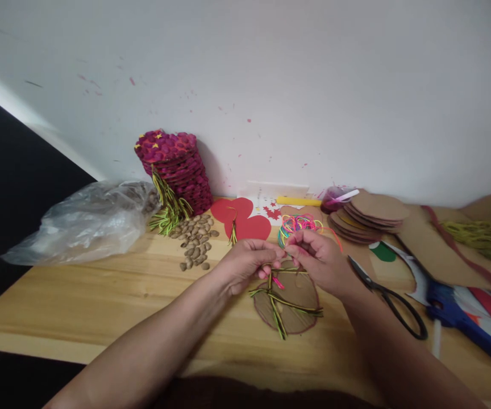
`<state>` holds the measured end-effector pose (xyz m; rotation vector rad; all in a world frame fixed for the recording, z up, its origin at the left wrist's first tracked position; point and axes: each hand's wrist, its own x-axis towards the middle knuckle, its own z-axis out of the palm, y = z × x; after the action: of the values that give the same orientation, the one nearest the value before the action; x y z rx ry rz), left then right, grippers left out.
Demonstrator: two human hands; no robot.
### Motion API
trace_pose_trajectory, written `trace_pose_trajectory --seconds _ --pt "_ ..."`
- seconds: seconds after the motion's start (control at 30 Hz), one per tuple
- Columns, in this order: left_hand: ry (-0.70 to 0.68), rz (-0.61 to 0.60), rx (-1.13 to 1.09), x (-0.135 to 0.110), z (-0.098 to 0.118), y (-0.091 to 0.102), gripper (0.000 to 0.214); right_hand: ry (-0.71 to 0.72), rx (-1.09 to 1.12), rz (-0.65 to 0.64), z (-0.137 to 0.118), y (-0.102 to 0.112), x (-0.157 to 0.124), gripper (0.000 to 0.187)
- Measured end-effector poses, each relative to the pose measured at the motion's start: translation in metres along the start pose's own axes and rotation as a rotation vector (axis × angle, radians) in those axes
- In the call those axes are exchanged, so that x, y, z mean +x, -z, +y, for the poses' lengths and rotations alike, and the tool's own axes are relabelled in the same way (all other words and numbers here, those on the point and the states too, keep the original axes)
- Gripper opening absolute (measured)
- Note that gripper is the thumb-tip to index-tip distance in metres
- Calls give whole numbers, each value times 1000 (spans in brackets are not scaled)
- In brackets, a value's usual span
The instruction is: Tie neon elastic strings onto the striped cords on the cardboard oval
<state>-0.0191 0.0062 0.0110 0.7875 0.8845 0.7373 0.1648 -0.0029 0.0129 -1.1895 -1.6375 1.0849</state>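
My left hand (252,264) and my right hand (316,261) meet fingertip to fingertip above a round cardboard disc (290,292). Both are closed in a pinch; whatever sits between the fingertips is too small to make out. Across the disc lie yellow-green and dark cords (276,309), crossing one another, some ends past its edge. A small bright pink piece (278,282) rests on it below my left fingers. Just behind the hands is a tangle of bright multicoloured strings (299,224).
Scissors (388,292) and a blue glue gun (445,298) lie right, near stacked cardboard discs (369,213). Behind are red paper shapes (254,227) and a yellow stick (299,201). Left stand brown shells or seeds (194,241), a purple decorated stack (177,173) and a plastic bag (87,221).
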Motion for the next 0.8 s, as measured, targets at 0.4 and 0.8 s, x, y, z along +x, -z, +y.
trace_pose_trajectory --seconds 0.4,0.8 --pt "13 -40 -2 0 0 2 12 -15 25 -29 1 1 -1 14" --pt "-49 -22 36 0 0 2 18 -96 208 -26 1 2 4 26"
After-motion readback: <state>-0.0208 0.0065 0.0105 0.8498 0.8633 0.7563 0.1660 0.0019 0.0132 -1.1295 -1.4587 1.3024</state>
